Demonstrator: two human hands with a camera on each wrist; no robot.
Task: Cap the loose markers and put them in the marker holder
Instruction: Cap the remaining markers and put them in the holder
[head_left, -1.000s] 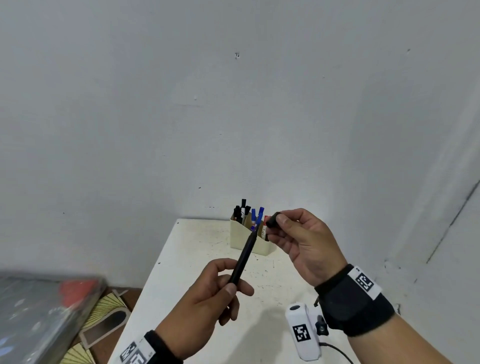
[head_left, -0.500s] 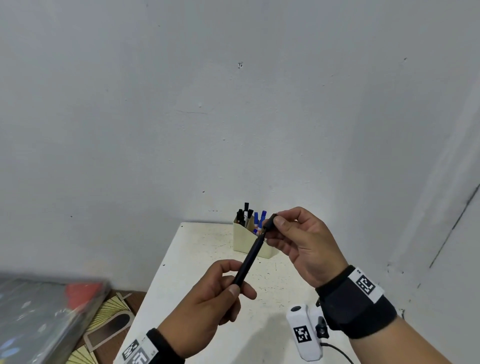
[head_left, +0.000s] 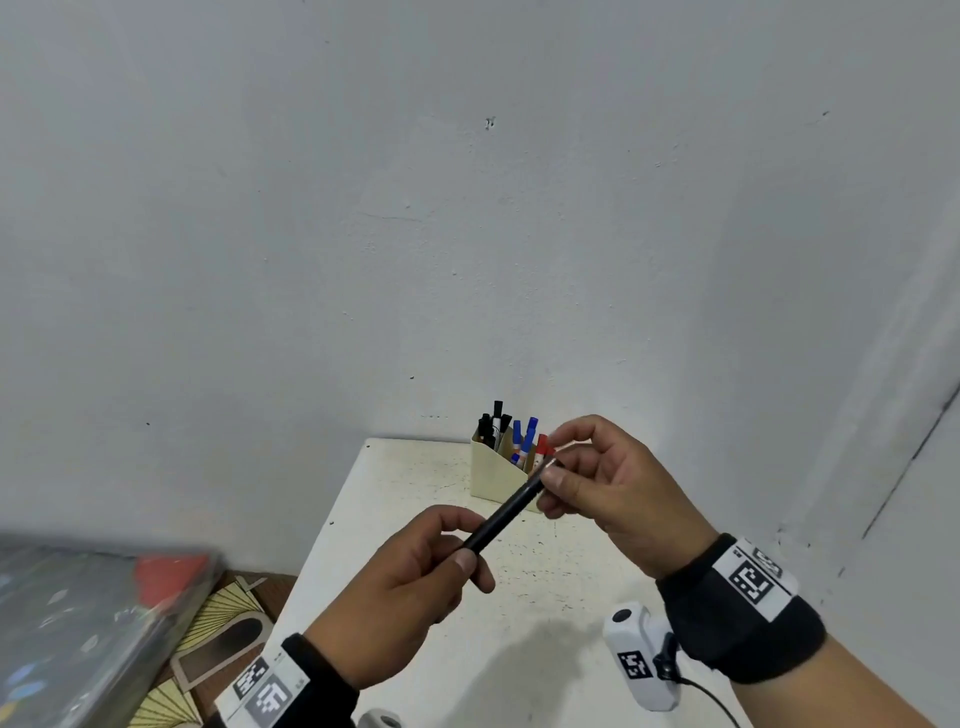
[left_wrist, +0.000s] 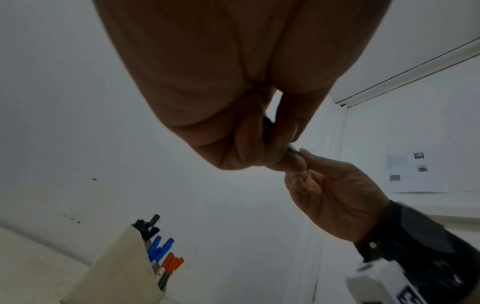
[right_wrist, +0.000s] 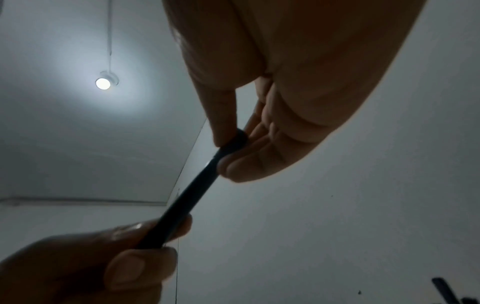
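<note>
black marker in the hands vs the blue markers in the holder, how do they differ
The black marker is held slanted in the air, left hand gripping its lower end and right hand pinching its top; the blue markers stand in the cream marker holder, untouched. Their colours differ too. Both are slim markers.

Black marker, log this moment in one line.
step: capping | left hand: grips black marker | right hand: pinches cap end | marker holder: on table
</note>
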